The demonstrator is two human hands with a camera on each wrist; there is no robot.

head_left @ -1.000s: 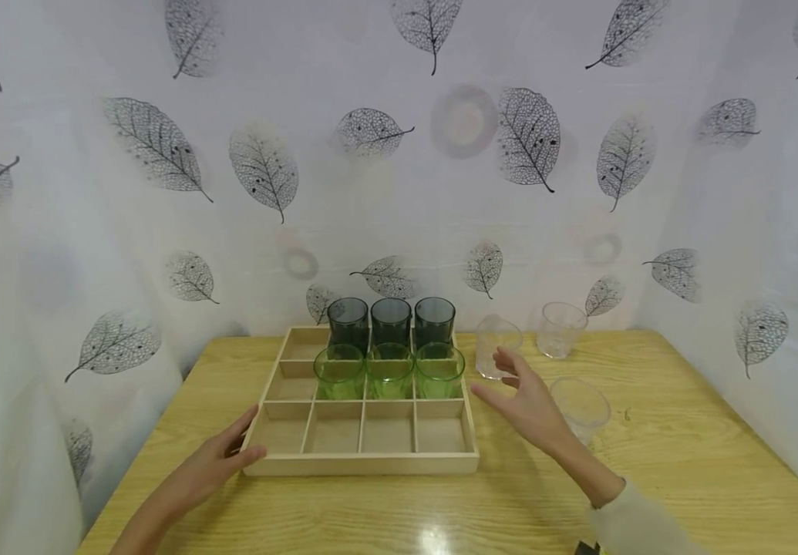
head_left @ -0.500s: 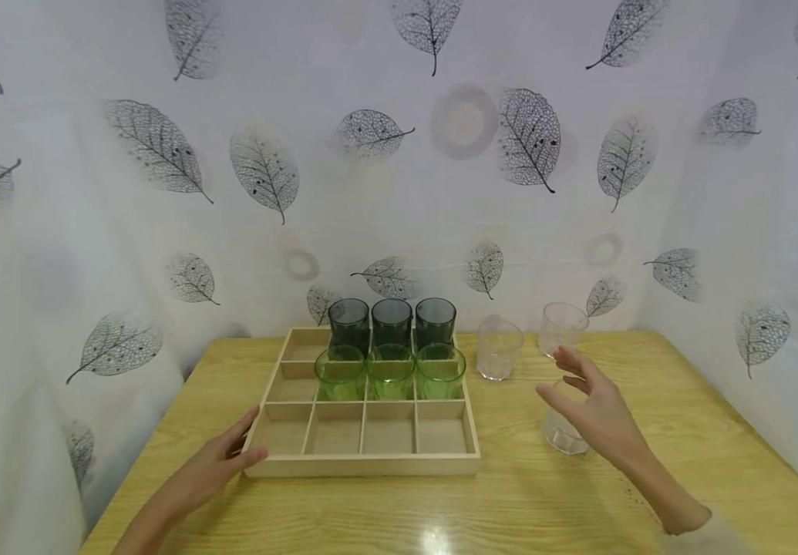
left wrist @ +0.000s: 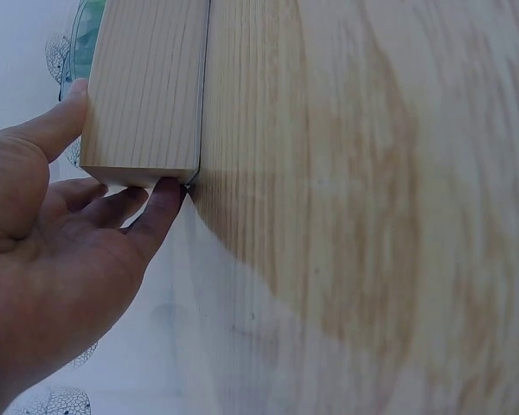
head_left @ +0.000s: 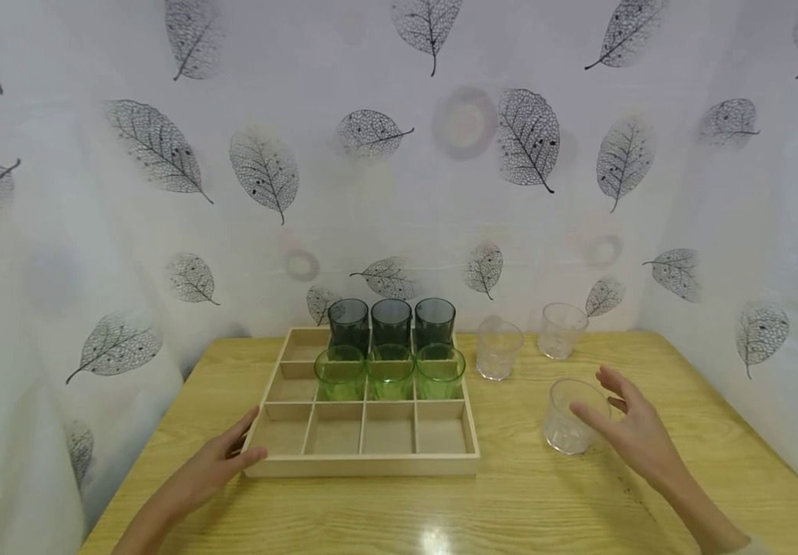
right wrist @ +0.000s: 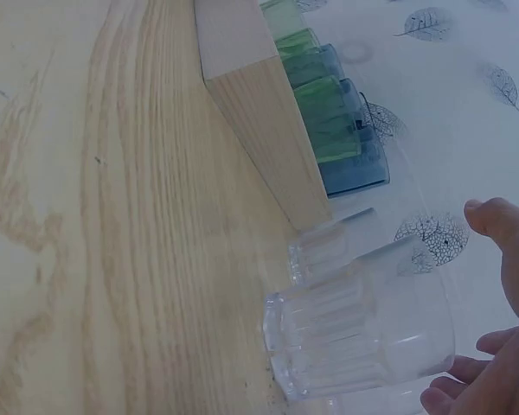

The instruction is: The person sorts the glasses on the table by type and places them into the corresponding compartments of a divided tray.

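Observation:
My left hand (head_left: 207,472) grips the front left corner of a pale wooden divided tray (head_left: 364,465). In the left wrist view its thumb lies at the tray's upper edge and its bent fingertips touch the side wall. My right hand (head_left: 641,443) is beside the nearest clear glass (head_left: 565,432), thumb and fingers spread apart, holding nothing. In the right wrist view the fingertips are right by the mouth of that glass (right wrist: 363,324). Three dark grey glasses (head_left: 391,324) fill part of the tray's back row. Ahead of the front row stand three green glasses (head_left: 389,378).
Two more clear glasses stand upright behind, one close to the tray's right side (head_left: 498,354) and one farther right (head_left: 560,335). All rests on a wood-grain table (head_left: 343,516). A white curtain (head_left: 385,193) with leaf prints hangs behind and at both sides.
The right hand has moved right, from beside the tray past the nearest clear glass to that glass's right side. My left hand and the tray have stayed in place.

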